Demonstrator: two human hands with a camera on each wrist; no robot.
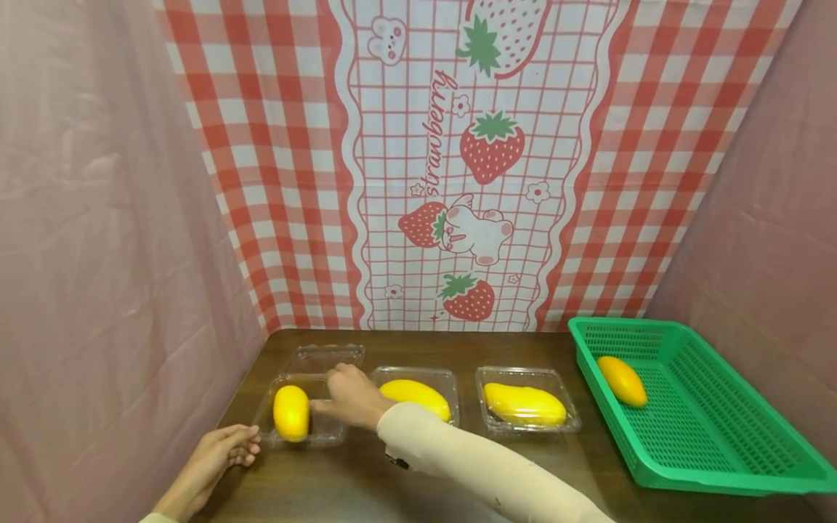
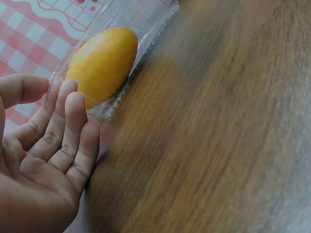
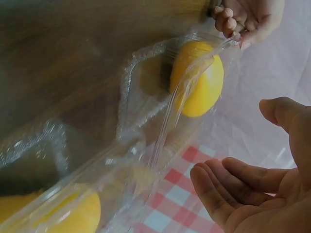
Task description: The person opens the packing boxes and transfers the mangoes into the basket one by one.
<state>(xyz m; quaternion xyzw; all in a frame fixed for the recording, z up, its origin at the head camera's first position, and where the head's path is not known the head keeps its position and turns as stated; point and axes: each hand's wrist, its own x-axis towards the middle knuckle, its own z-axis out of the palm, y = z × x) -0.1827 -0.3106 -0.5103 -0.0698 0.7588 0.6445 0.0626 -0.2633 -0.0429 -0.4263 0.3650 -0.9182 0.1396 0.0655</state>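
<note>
A yellow mango [image 1: 290, 413] lies in the leftmost clear plastic clamshell box [image 1: 325, 439], whose lid [image 1: 327, 355] is folded back toward the wall. My left hand [image 1: 225, 450] pinches the left rim of this box between thumb and fingertips, close beside the mango [image 2: 104, 63] in the left wrist view. Over the right side of the same box is my right hand [image 1: 353, 396]. In the right wrist view the right hand [image 3: 257, 184] has its thumb spread away from loosely bent fingers, with nothing between them.
Two more clear boxes stand to the right, one with a mango [image 1: 418, 398] partly behind my right sleeve, the other with a mango [image 1: 523, 405]. A green plastic basket [image 1: 726, 479] at the right holds a mango [image 1: 623, 381]. Cloth walls border the wooden table [image 1: 314, 479].
</note>
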